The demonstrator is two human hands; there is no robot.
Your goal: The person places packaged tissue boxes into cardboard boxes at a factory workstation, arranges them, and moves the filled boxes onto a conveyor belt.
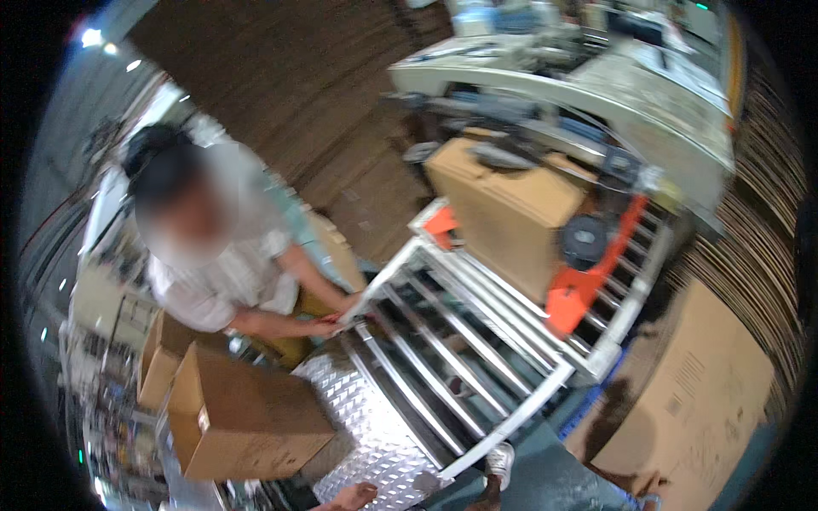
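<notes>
1. The left hand is half open, fingers loosely curled, above the metal tread plate; contact is unclear.
2. The right hand, cut by the lower edge, is near the flat cardboard; I cannot tell its grip.
3. The plate, shiny and diamond-patterned, lies between an open brown carton and the roller conveyor.
</notes>
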